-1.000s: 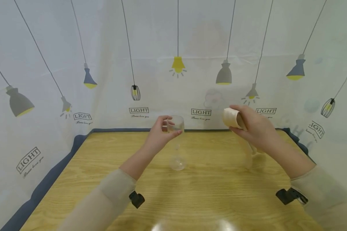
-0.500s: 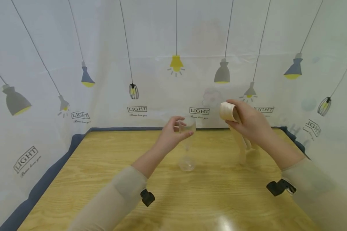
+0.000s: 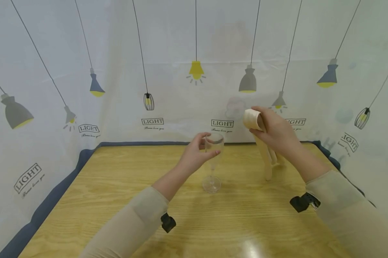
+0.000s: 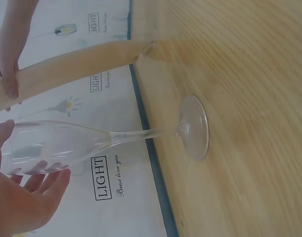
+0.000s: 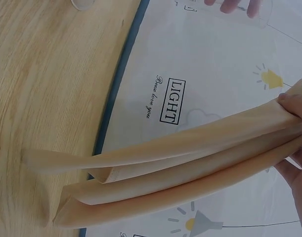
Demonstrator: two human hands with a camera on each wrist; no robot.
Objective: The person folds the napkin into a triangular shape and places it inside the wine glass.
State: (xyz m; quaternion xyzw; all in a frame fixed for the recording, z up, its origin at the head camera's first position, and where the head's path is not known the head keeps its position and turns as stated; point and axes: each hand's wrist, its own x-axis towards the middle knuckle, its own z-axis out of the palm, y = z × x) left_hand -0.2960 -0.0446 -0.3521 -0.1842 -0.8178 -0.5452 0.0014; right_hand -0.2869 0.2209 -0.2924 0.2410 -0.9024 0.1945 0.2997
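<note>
My left hand (image 3: 194,156) grips a clear champagne flute (image 4: 84,140) round its bowl, fingers behind and thumb in front. The flute stands upright; whether its foot (image 4: 194,127) touches the table I cannot tell. To the right, my right hand (image 3: 279,130) holds a beige folded cloth (image 5: 190,145) at its top, and the cloth bulges in a rounded fold above the fingers. Its lengths hang down in several loose folds, seen in the right wrist view. A gap lies between cloth and flute.
Both hands are over a wood-grain table (image 3: 123,200) with a dark blue strip (image 3: 142,143) along its back edge. A pale curtain (image 3: 171,43) printed with lamps and lettering surrounds the back and sides.
My left hand and the flute have moved right. My right hand has shifted slightly up and left with the cloth, so the two are closer together. The head view has turned slightly.
</note>
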